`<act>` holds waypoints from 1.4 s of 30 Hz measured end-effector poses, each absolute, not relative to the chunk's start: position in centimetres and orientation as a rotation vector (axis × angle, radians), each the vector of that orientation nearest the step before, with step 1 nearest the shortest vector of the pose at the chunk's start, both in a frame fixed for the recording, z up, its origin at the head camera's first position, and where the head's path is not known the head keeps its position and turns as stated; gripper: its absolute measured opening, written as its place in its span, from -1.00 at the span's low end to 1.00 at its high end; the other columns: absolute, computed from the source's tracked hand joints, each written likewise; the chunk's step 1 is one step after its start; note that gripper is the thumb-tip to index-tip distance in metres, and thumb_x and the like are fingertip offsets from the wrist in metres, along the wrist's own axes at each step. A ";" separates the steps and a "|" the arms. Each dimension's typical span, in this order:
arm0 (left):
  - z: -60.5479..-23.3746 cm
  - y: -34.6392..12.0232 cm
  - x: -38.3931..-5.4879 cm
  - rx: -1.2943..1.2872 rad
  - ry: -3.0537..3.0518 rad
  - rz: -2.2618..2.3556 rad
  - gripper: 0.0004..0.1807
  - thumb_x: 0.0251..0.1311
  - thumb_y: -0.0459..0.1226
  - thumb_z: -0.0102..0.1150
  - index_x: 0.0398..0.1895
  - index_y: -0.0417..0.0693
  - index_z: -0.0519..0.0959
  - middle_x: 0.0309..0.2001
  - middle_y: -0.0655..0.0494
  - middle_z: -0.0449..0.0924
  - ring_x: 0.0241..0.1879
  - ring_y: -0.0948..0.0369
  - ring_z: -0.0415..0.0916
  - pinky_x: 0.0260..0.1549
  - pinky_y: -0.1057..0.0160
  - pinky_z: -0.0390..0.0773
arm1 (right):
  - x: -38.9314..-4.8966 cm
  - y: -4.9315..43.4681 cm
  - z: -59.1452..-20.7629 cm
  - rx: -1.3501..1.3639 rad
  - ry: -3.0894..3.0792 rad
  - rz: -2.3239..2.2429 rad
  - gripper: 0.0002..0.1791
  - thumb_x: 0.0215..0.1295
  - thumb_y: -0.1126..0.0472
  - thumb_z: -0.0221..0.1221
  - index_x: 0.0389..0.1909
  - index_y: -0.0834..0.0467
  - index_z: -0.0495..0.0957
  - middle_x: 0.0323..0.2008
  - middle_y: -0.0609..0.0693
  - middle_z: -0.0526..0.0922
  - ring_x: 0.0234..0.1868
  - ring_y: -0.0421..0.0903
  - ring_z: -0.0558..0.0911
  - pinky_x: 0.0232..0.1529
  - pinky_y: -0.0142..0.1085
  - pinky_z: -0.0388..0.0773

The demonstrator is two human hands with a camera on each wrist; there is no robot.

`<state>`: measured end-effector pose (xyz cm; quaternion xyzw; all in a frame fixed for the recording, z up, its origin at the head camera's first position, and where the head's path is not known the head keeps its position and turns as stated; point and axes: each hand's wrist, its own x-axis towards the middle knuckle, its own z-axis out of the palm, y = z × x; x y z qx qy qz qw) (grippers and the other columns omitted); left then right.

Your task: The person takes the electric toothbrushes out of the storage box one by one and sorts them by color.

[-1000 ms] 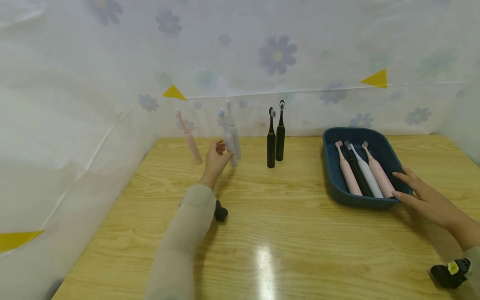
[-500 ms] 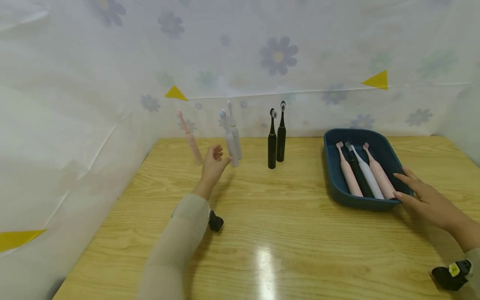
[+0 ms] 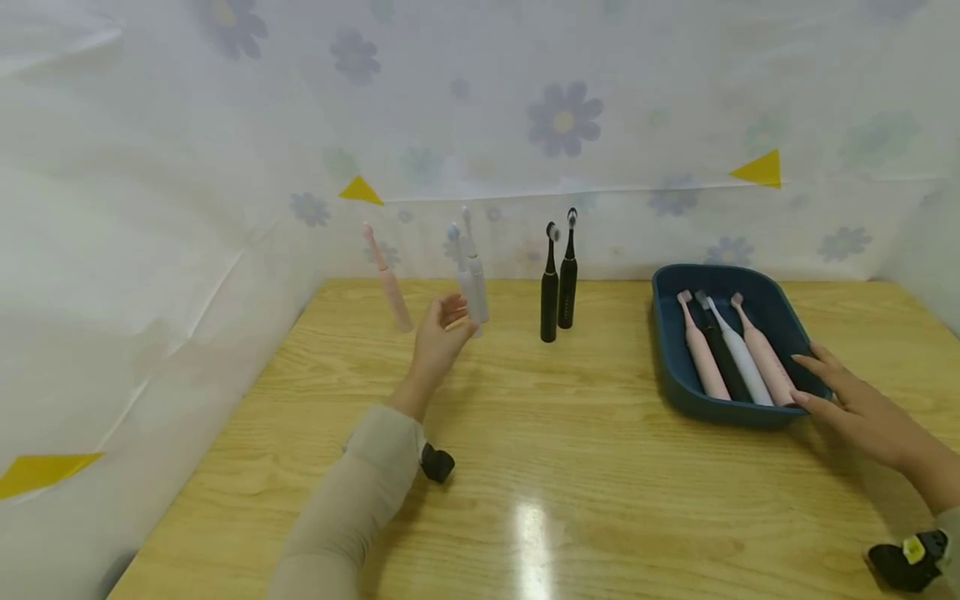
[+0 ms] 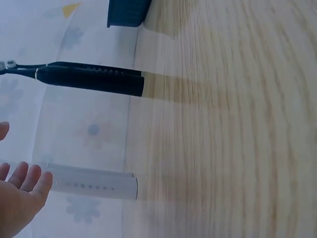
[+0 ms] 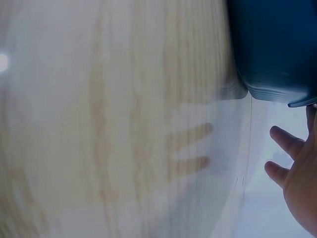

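Two white electric toothbrushes stand upright close together left of centre; the nearer white toothbrush (image 3: 467,279) has a bluish head, and the farther white toothbrush (image 3: 478,275) stands behind it. My left hand (image 3: 441,335) is just in front of them, fingers loosely bent and spread from the thumb, not closed round either; whether the thumb touches the nearer one cannot be told. In the left wrist view, a white handle (image 4: 94,186) lies beyond my fingertips. On the right, my right hand (image 3: 862,412) rests with extended fingers at the rim of a dark blue tray (image 3: 693,407).
Inside the tray lie two pink toothbrushes, a black toothbrush (image 3: 723,354) and a white toothbrush (image 3: 742,354). Two black toothbrushes (image 3: 550,308) stand mid-table. A pink toothbrush (image 3: 393,292) stands tilted at the left. Behind the wooden table (image 3: 600,483) hangs a flowered sheet (image 3: 637,83).
My left hand has drawn back and lower from the nearer white toothbrush, then shifted slightly right. My right hand stays at the tray's rim. The head view has shifted slightly.
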<state>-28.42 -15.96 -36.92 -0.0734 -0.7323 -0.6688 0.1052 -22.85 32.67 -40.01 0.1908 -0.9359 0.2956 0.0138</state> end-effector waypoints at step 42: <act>-33.9 -2.5 -24.0 -0.667 -2.267 -2.285 -0.51 0.07 -0.41 0.08 0.12 -0.14 0.26 0.01 0.07 0.36 -0.02 0.17 0.34 -0.22 0.40 0.42 | -22.8 32.6 -40.2 0.604 -2.884 1.008 -0.36 0.31 0.24 -0.14 0.26 0.41 -0.21 0.26 0.18 -0.54 0.18 0.33 -0.41 -0.17 0.39 -0.24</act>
